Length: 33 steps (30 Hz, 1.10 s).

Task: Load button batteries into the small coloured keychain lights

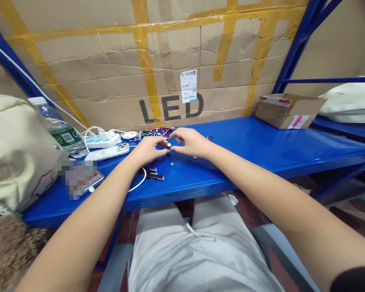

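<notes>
My left hand (150,148) pinches a small dark tube (169,145), its pale silver end turned toward me. My right hand (190,142) is close beside it, fingers curved and apart, with the thumb tip at or very near the tube. Just behind both hands lies a pile of coloured metal tubes and clips (158,132), partly hidden by them. In front of my left hand are several dark and purple tubes (155,177). A small silver disc (172,164) rests on the blue table (231,146) below the hands. A small coloured clip (209,138) shows beyond my right wrist.
To the left are a white phone (108,152), a second phone (93,180), a power strip (103,140) with white cables, a water bottle (65,132) and a cream bag (18,150). An open cardboard box (288,111) stands at right. Taped cardboard (115,81) backs the table.
</notes>
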Motion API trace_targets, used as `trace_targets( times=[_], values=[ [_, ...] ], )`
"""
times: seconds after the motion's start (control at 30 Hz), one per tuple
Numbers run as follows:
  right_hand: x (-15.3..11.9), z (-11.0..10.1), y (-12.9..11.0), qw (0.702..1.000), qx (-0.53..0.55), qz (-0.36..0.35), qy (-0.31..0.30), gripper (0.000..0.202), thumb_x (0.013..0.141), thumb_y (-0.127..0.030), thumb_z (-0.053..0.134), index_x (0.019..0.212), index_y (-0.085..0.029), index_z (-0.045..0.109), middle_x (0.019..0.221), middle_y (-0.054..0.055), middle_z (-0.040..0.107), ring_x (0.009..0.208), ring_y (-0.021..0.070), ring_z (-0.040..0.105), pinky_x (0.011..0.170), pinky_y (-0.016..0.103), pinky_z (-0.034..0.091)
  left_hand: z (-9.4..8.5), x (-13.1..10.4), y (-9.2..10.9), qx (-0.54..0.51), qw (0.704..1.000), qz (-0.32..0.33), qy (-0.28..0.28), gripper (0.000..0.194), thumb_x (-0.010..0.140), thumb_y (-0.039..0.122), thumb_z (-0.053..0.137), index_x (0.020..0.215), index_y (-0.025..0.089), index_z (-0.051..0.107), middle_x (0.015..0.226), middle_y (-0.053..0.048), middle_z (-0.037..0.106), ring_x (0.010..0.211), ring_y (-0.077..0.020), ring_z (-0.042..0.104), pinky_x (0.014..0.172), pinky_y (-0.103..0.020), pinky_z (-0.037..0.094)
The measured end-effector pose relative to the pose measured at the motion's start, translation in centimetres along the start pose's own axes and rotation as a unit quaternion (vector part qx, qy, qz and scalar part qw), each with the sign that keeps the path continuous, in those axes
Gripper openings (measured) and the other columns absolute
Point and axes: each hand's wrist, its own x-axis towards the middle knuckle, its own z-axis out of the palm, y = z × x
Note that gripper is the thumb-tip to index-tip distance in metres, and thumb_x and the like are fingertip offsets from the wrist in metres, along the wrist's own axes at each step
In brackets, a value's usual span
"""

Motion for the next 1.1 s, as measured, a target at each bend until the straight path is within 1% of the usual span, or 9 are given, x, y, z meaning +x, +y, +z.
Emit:
trace_targets(
  times=[0.07, 0.17, 0.3, 0.37, 0.47, 0.7, 0.83, 0.97, 1.1],
  values=[
    [0.0, -0.8, 0.5, 0.999, -0.008, 0.046, -0.009, 0.029, 0.075, -0.025, 0.067, 0.101, -0.014, 0.066, 0.077, 0.002, 0.059, 0.07, 0.0148, 0.051, 0.065, 0.026, 0.036, 0.0, 0.0, -0.1, 0.0, 1.0, -0.011, 0.004, 0.019, 0.072, 0.031, 0.066, 0.085, 0.018, 0.072, 0.086, -0.003, 0.073, 0.082, -0.0196, 0.065, 0.079, -0.029, 0.05],
    [-0.3, -2.1, 1.8, 0.99, -0.056, 0.121, -0.04, 0.017, 0.078, -0.025, 0.065, 0.092, -0.015, 0.069, 0.077, 0.003, 0.063, 0.07, 0.0153, 0.054, 0.064, 0.026, 0.037, 0.0, 0.0, -0.3, 0.005, 1.0, -0.017, 0.011, 0.02, 0.073, 0.031, 0.067, 0.087, 0.018, 0.072, 0.088, -0.003, 0.073, 0.083, -0.0195, 0.065, 0.08, -0.029, 0.051],
    [-0.8, -3.2, 3.2, 0.962, -0.105, 0.22, -0.123, 0.014, 0.078, -0.021, 0.065, 0.088, -0.017, 0.073, 0.087, 0.006, 0.07, 0.074, 0.0164, 0.059, 0.064, 0.027, 0.039, 0.0, 0.1, -0.6, 0.008, 1.0, -0.023, 0.015, 0.021, 0.074, 0.032, 0.068, 0.091, 0.019, 0.072, 0.089, -0.003, 0.073, 0.085, -0.0196, 0.065, 0.081, -0.029, 0.051],
    [-1.0, -3.5, 3.4, 0.945, -0.123, 0.254, -0.167, 0.015, 0.078, -0.024, 0.065, 0.089, -0.018, 0.073, 0.088, 0.006, 0.071, 0.074, 0.0169, 0.059, 0.062, 0.027, 0.04, 0.0, 0.1, -0.6, 0.007, 1.0, -0.026, 0.015, 0.022, 0.075, 0.032, 0.067, 0.092, 0.019, 0.072, 0.089, -0.003, 0.073, 0.085, -0.0195, 0.066, 0.081, -0.029, 0.052],
    [-1.1, -4.2, 3.3, 0.925, -0.138, 0.288, -0.203, 0.015, 0.079, -0.03, 0.065, 0.085, -0.019, 0.073, 0.083, 0.005, 0.071, 0.068, 0.0162, 0.059, 0.058, 0.027, 0.039, 0.0, 0.0, -0.6, 0.002, 1.0, -0.027, 0.013, 0.022, 0.075, 0.031, 0.067, 0.093, 0.019, 0.072, 0.089, -0.003, 0.073, 0.085, -0.0193, 0.066, 0.081, -0.029, 0.052],
    [-2.0, -6.6, 3.6, 0.896, -0.132, 0.32, -0.279, 0.025, 0.078, -0.043, 0.066, 0.084, -0.02, 0.073, 0.081, 0.004, 0.071, 0.07, 0.0171, 0.061, 0.059, 0.027, 0.04, -0.1, -0.1, -0.3, -0.002, 0.999, -0.04, 0.009, 0.022, 0.076, 0.031, 0.067, 0.093, 0.019, 0.071, 0.09, -0.003, 0.073, 0.086, -0.0192, 0.066, 0.081, -0.028, 0.052],
    [-2.3, -6.7, 4.2, 0.891, -0.121, 0.301, -0.317, 0.027, 0.076, -0.046, 0.068, 0.086, -0.021, 0.073, 0.085, 0.003, 0.072, 0.075, 0.0187, 0.063, 0.062, 0.027, 0.042, -0.1, -0.1, -0.3, 0.0, 0.999, -0.039, 0.011, 0.022, 0.075, 0.031, 0.067, 0.092, 0.019, 0.071, 0.09, -0.003, 0.073, 0.085, -0.0193, 0.066, 0.081, -0.029, 0.052],
    [-2.1, -5.9, 3.9, 0.902, -0.121, 0.288, -0.298, 0.021, 0.075, -0.037, 0.068, 0.086, -0.02, 0.072, 0.086, 0.003, 0.072, 0.075, 0.0181, 0.063, 0.061, 0.027, 0.042, -0.1, -0.1, -0.4, 0.0, 0.999, -0.035, 0.009, 0.023, 0.075, 0.032, 0.066, 0.093, 0.019, 0.071, 0.091, -0.004, 0.073, 0.086, -0.0193, 0.066, 0.082, -0.029, 0.052],
    [-1.7, -5.2, 2.9, 0.936, -0.061, 0.264, -0.224, 0.017, 0.074, -0.03, 0.065, 0.086, -0.019, 0.07, 0.084, 0.003, 0.071, 0.071, 0.0158, 0.062, 0.059, 0.025, 0.043, 0.0, -0.1, -0.3, -0.001, 1.0, -0.021, 0.002, 0.023, 0.076, 0.032, 0.064, 0.094, 0.019, 0.071, 0.092, -0.003, 0.074, 0.087, -0.0196, 0.066, 0.084, -0.03, 0.052]
  ],
)
